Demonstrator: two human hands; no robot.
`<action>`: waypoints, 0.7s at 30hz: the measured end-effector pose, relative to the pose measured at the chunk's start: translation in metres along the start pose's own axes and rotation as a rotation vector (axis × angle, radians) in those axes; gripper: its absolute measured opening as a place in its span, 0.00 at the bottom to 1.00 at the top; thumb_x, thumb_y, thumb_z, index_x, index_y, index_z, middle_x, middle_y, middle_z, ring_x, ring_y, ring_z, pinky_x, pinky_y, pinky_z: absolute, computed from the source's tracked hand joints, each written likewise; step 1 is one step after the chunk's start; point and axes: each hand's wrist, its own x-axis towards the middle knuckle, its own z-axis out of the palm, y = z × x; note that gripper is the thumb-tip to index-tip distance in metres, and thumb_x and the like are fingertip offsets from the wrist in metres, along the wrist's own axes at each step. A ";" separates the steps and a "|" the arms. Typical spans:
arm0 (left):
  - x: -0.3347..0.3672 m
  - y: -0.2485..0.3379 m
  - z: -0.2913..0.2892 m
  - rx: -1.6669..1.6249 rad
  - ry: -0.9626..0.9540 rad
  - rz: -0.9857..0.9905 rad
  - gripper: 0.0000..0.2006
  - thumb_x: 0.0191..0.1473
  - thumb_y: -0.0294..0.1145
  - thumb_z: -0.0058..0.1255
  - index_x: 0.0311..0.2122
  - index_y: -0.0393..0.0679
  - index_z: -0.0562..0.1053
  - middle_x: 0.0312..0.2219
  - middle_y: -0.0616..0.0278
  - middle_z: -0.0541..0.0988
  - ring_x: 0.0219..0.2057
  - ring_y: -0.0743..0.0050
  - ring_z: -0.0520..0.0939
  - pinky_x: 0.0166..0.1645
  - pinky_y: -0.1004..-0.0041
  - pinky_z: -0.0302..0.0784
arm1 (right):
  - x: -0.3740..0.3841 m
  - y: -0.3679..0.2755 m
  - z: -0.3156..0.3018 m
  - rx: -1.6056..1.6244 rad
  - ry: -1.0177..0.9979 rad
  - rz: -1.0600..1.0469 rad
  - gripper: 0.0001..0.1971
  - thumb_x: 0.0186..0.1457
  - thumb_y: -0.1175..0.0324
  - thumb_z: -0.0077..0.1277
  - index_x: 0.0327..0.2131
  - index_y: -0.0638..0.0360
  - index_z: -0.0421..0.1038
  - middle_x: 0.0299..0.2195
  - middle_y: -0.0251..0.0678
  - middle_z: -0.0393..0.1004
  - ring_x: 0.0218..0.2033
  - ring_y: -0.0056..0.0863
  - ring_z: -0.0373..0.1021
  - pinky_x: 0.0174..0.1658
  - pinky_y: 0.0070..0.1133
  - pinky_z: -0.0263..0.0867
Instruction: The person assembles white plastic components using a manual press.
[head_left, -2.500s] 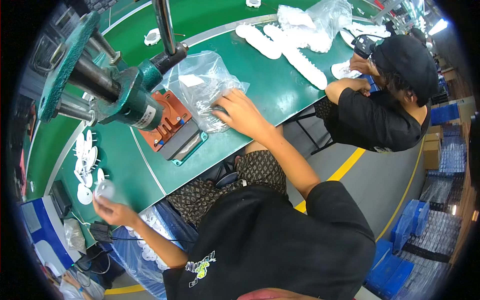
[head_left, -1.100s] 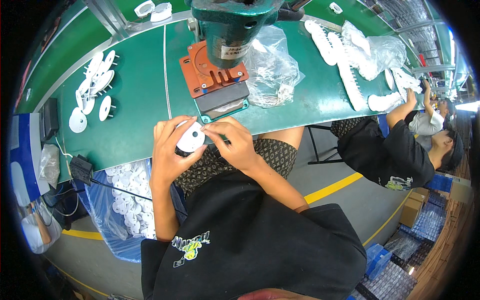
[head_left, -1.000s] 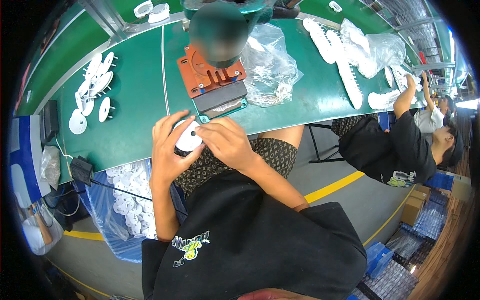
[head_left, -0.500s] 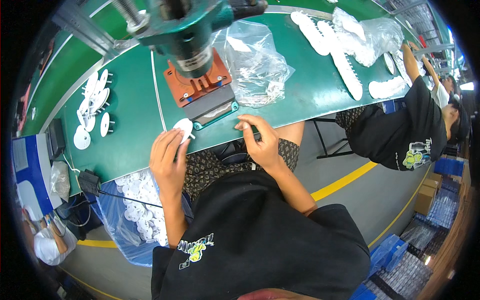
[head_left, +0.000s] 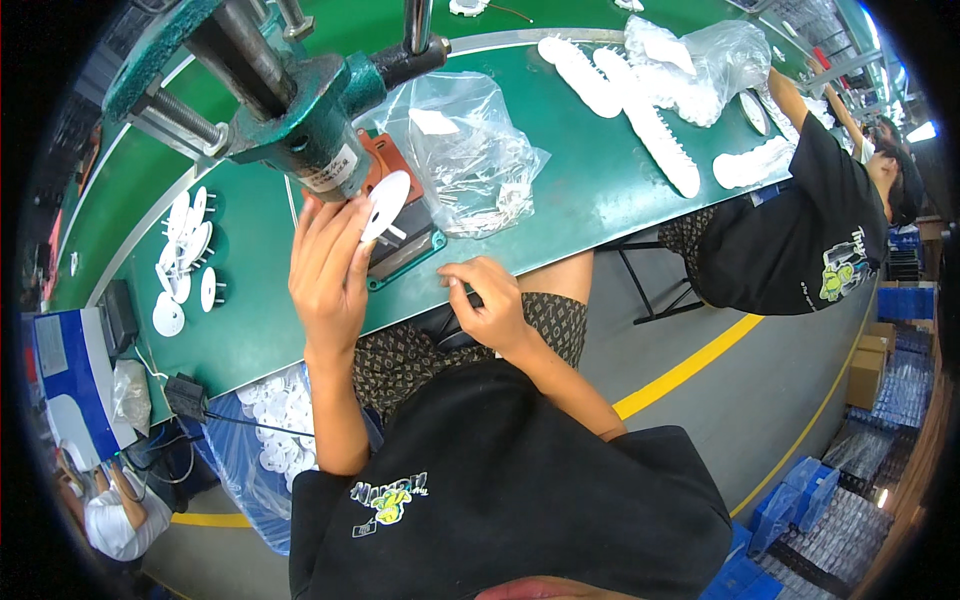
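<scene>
My left hand holds a white plastic disc with short pins, raised just under the head of a green hand press. The disc hovers over the press's orange and dark base fixture. My right hand sits near the green table's front edge, fingers curled together; whether it pinches anything small I cannot tell. A clear plastic bag of small parts lies right of the press.
Several finished white discs lie on the green table to the left. A blue bag of white discs hangs below the edge. Rows of white parts and another bag lie far right, beside a seated co-worker.
Both hands were joined on the disc at my lap. They have parted; my left hand has carried the disc up to the press while my right hand stayed low near the table edge.
</scene>
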 end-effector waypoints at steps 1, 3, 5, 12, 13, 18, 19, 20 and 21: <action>-0.001 0.001 -0.003 -0.023 0.030 0.037 0.13 0.51 0.23 0.57 0.44 0.37 0.79 0.42 0.53 0.82 0.49 0.48 0.80 0.59 0.50 0.71 | 0.000 0.000 0.000 0.000 -0.003 -0.001 0.09 0.48 0.83 0.54 0.34 0.63 0.74 0.25 0.38 0.75 0.26 0.37 0.72 0.33 0.29 0.66; -0.010 -0.002 -0.003 -0.015 0.083 0.082 0.13 0.50 0.22 0.58 0.43 0.37 0.79 0.41 0.53 0.83 0.49 0.49 0.81 0.58 0.50 0.72 | -0.001 0.002 0.002 -0.004 0.000 -0.015 0.10 0.47 0.84 0.54 0.35 0.63 0.74 0.24 0.39 0.74 0.26 0.37 0.71 0.32 0.29 0.66; -0.013 -0.005 -0.004 0.047 0.154 0.128 0.14 0.45 0.18 0.61 0.40 0.39 0.80 0.38 0.55 0.83 0.47 0.52 0.82 0.55 0.51 0.75 | 0.000 0.003 0.003 -0.012 0.001 -0.019 0.09 0.47 0.83 0.54 0.34 0.63 0.74 0.24 0.39 0.74 0.25 0.37 0.71 0.32 0.29 0.66; -0.016 -0.013 -0.005 0.199 0.176 0.140 0.16 0.47 0.20 0.62 0.44 0.42 0.80 0.42 0.54 0.81 0.51 0.48 0.78 0.58 0.50 0.71 | 0.001 0.002 0.006 -0.049 0.016 -0.038 0.08 0.47 0.84 0.54 0.33 0.63 0.75 0.23 0.40 0.73 0.24 0.39 0.70 0.29 0.30 0.65; -0.014 -0.012 -0.003 0.200 0.183 0.137 0.16 0.47 0.20 0.62 0.44 0.42 0.80 0.42 0.54 0.81 0.51 0.48 0.78 0.58 0.50 0.71 | 0.002 0.001 0.006 -0.050 0.011 -0.044 0.08 0.47 0.84 0.54 0.33 0.63 0.75 0.23 0.40 0.73 0.24 0.39 0.70 0.29 0.30 0.65; -0.001 0.003 0.004 0.138 0.034 -0.119 0.21 0.47 0.35 0.66 0.47 0.41 0.77 0.55 0.50 0.72 0.63 0.43 0.66 0.64 0.51 0.62 | 0.047 -0.017 -0.005 -0.007 0.223 -0.016 0.10 0.48 0.82 0.55 0.36 0.64 0.74 0.32 0.41 0.76 0.34 0.37 0.73 0.42 0.27 0.68; -0.001 0.002 0.002 0.143 0.017 -0.105 0.23 0.47 0.37 0.66 0.48 0.40 0.75 0.55 0.48 0.71 0.64 0.42 0.63 0.65 0.50 0.60 | 0.082 -0.030 -0.028 -0.166 0.285 -0.234 0.14 0.49 0.81 0.53 0.41 0.67 0.72 0.40 0.43 0.74 0.43 0.38 0.71 0.50 0.27 0.65; 0.001 0.003 0.005 0.141 0.018 -0.097 0.23 0.47 0.37 0.66 0.48 0.40 0.75 0.55 0.48 0.71 0.64 0.42 0.63 0.65 0.50 0.60 | 0.120 -0.030 -0.044 -0.084 0.465 -0.392 0.18 0.49 0.81 0.52 0.46 0.69 0.69 0.43 0.46 0.71 0.45 0.42 0.68 0.51 0.31 0.63; 0.001 0.002 0.005 0.113 -0.013 -0.106 0.23 0.48 0.37 0.65 0.48 0.38 0.74 0.55 0.47 0.71 0.63 0.42 0.64 0.65 0.49 0.60 | 0.159 -0.057 -0.056 0.044 0.589 -0.445 0.22 0.48 0.81 0.52 0.49 0.70 0.65 0.45 0.44 0.69 0.45 0.41 0.68 0.51 0.32 0.63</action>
